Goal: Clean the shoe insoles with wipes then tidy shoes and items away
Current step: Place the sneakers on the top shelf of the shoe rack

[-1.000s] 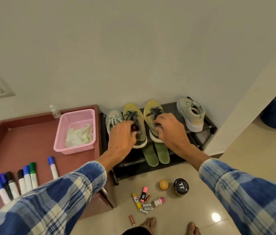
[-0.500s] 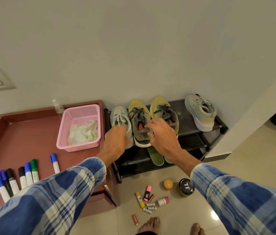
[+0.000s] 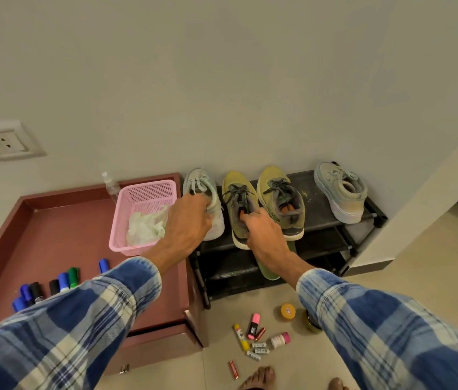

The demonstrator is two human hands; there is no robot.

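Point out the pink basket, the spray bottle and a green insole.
pink basket (image 3: 149, 194): head view, on its mesh back wall.
spray bottle (image 3: 112, 188): head view, on the clear body.
green insole (image 3: 267, 270): head view, on its rounded near end.

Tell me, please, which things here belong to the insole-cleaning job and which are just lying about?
Job: pale grey shoes, olive shoes, green insole, wipes, pink basket, shoe rack; probably the small floor items too.
Lying about: markers, spray bottle, wall socket.
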